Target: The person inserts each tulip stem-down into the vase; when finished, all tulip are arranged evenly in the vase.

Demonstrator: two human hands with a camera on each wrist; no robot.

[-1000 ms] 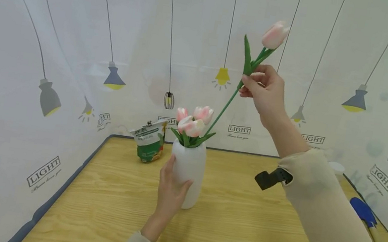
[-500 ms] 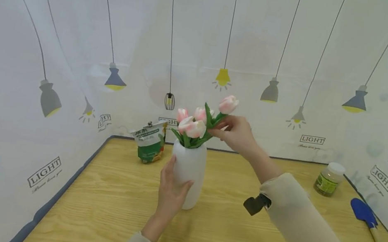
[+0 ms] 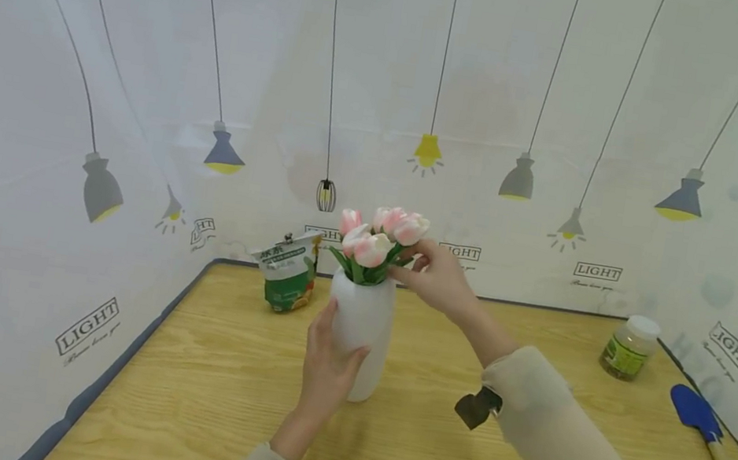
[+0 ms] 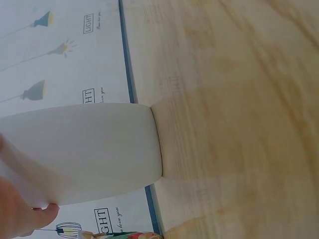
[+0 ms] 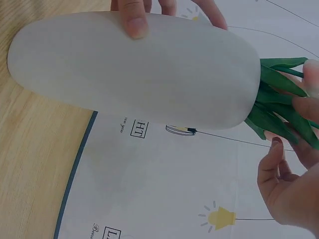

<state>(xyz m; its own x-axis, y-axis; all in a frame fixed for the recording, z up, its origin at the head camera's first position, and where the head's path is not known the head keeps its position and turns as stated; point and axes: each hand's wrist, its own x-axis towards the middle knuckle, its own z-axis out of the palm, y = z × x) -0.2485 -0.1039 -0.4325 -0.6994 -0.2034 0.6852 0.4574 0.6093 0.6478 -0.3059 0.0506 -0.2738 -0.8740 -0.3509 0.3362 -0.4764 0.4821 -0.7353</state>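
A white vase [image 3: 365,325] stands upright on the wooden table, with several pink-and-white tulips [image 3: 369,249] in its mouth. My left hand [image 3: 327,363] grips the vase's left side; in the right wrist view its thumb presses the white wall [image 5: 149,74]. Beside the blooms, my right hand [image 3: 442,279] pinches the rightmost tulip [image 3: 410,228] just below its flower. That tulip's stem is mostly hidden. Green leaves [image 5: 279,102] spread from the rim close to the right fingers. The left wrist view shows the vase base [image 4: 134,144] resting on the tabletop.
A green-and-white pouch [image 3: 288,281] stands behind the vase on the left. At the right are a lidded jar [image 3: 629,348] and a blue trowel [image 3: 699,413] with a wooden handle. Lamp-printed sheets [image 3: 505,83] border the table's back and sides.
My right hand has come down and left, lowering the tulip from high above the vase to the other blooms, its stem now in the vase. The left hand stays on the vase.
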